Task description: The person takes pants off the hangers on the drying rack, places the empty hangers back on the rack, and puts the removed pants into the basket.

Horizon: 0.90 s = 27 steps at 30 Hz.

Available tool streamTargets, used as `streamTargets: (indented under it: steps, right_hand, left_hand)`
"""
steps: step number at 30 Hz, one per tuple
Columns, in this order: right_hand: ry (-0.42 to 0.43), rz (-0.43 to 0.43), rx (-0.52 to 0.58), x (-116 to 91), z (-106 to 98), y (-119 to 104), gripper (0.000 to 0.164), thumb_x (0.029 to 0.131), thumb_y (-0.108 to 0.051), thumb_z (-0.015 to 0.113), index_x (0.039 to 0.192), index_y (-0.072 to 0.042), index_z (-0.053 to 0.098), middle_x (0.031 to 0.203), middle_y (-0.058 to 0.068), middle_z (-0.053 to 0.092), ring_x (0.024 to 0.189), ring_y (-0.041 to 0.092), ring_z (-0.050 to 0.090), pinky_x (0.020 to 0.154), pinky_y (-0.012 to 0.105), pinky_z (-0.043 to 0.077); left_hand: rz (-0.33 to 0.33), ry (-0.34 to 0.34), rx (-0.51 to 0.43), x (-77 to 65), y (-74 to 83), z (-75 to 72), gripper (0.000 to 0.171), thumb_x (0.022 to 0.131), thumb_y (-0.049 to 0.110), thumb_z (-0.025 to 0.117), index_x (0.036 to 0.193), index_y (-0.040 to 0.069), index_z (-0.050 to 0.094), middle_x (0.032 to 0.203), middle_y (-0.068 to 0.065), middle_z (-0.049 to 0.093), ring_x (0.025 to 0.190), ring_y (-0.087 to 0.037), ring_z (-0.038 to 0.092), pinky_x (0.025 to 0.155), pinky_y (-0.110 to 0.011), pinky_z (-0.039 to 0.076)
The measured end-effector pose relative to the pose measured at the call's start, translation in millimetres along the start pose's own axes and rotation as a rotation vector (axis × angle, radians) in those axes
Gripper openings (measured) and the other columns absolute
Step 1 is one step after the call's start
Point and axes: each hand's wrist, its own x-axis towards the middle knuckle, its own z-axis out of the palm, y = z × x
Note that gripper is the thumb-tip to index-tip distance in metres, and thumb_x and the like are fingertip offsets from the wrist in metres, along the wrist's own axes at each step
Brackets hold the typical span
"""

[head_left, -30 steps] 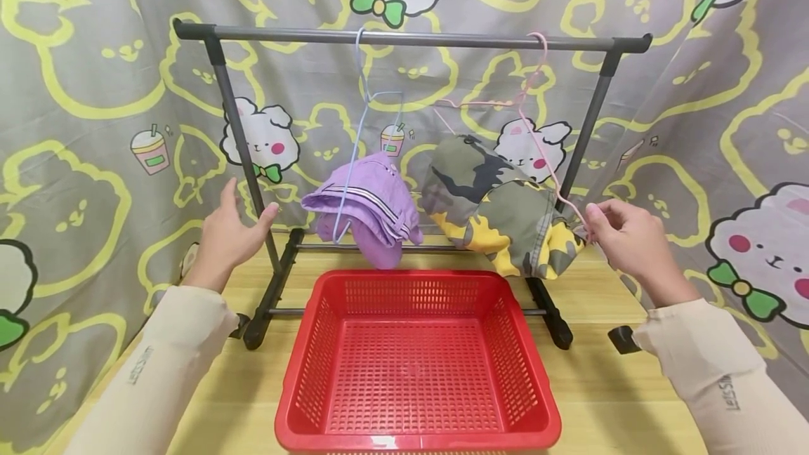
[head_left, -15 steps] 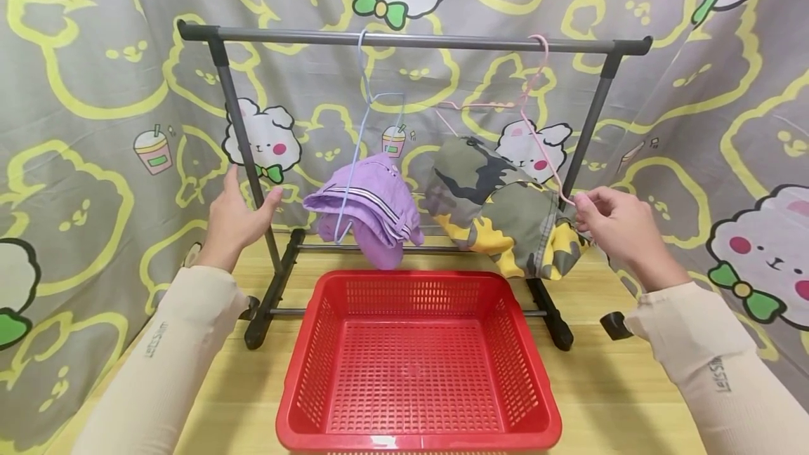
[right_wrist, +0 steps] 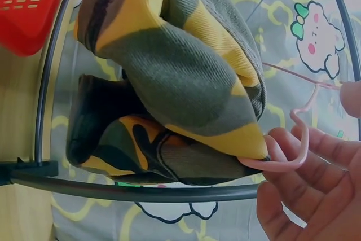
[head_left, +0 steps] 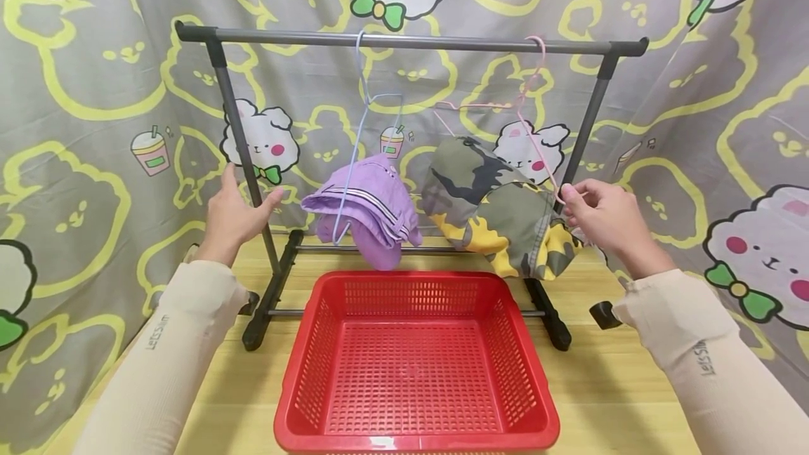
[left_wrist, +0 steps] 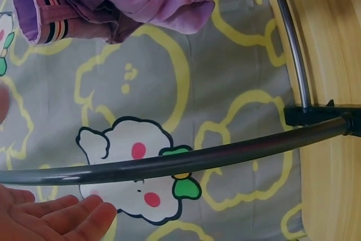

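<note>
In the head view my right hand (head_left: 603, 216) is at the lower right corner of a pink hanger (head_left: 534, 135), with thumb and fingers on its wire. The right wrist view shows the fingers (right_wrist: 321, 167) behind that pink wire. A folded camouflage cloth item (head_left: 493, 195) hangs on this hanger; its exact kind is unclear. Left of it, a purple cap-like item (head_left: 369, 195) hangs on a blue hanger (head_left: 363, 125). My left hand (head_left: 234, 220), fingers extended and thumb apart, holds nothing beside the rack's left post.
A dark metal rack (head_left: 411, 39) bears both hangers on its top bar. Before it, a red perforated basket (head_left: 287, 371) stands on the wooden table (head_left: 607, 371). A patterned curtain (head_left: 76, 174) hangs behind and at both sides.
My right hand has moved left and slightly up along the pink hanger toward its bend. The left hand has shifted slightly up and right, staying extended. Both hung items stay in place.
</note>
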Motion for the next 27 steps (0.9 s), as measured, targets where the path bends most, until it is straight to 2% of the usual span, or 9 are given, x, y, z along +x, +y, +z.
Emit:
streamTargets:
  steps: [6, 13, 16, 22, 27]
  right_hand:
    - [-0.033, -0.007, -0.015, 7, 3, -6, 0.051, 0.100, -0.049, 0.043, 0.107, -0.001, 0.060, 0.084, 0.014, 0.069, 0.068, 0.023, 0.065, 0.053, 0.033, 0.046]
    - [-0.030, -0.018, -0.073, 12, 4, -11, 0.048, 0.101, -0.047, 0.042, 0.108, -0.002, 0.059, 0.081, 0.010, 0.068, 0.065, 0.019, 0.061, 0.061, 0.036, 0.043]
    - [-0.030, -0.012, -0.088, 14, 4, -12, 0.049, 0.100, -0.047, 0.042, 0.109, -0.002, 0.060, 0.082, 0.010, 0.066, 0.067, 0.022, 0.058, 0.061, 0.037, 0.041]
    - [-0.036, -0.008, -0.107, 18, 7, -13, 0.049, 0.099, -0.049, 0.044, 0.106, -0.003, 0.061, 0.079, 0.009, 0.060, 0.068, 0.026, 0.052, 0.057, 0.036, 0.040]
    - [-0.053, -0.006, -0.089, 19, 12, -12, 0.046, 0.099, -0.048, 0.043, 0.097, -0.005, 0.058, 0.074, 0.009, 0.054, 0.062, 0.024, 0.048, 0.052, 0.036, 0.038]
  left_hand:
    - [-0.011, -0.016, -0.010, 4.0, 1.1, -1.0, 0.119, 0.079, 0.073, 0.058, 0.154, 0.011, -0.010, 0.143, -0.039, 0.030, 0.132, -0.056, 0.027, 0.102, -0.066, 0.027]
    - [0.002, -0.006, 0.001, 7.7, 1.9, 0.6, 0.109, 0.085, 0.067, 0.054, 0.154, 0.010, -0.009, 0.137, -0.037, 0.039, 0.126, -0.056, 0.035, 0.099, -0.065, 0.031]
    - [0.003, 0.002, 0.012, 9.9, 2.2, 1.6, 0.103, 0.089, 0.063, 0.052, 0.154, 0.009, -0.007, 0.138, -0.035, 0.040, 0.125, -0.055, 0.036, 0.099, -0.064, 0.032]
    - [-0.012, 0.001, 0.014, 17.0, -0.9, 4.2, 0.096, 0.092, 0.054, 0.054, 0.154, 0.007, -0.003, 0.142, -0.031, 0.039, 0.128, -0.054, 0.033, 0.101, -0.062, 0.031]
    - [-0.037, -0.015, 0.014, 24.8, -7.0, 9.3, 0.092, 0.093, 0.051, 0.053, 0.154, 0.005, 0.002, 0.130, -0.035, 0.046, 0.126, -0.055, 0.035, 0.101, -0.061, 0.032]
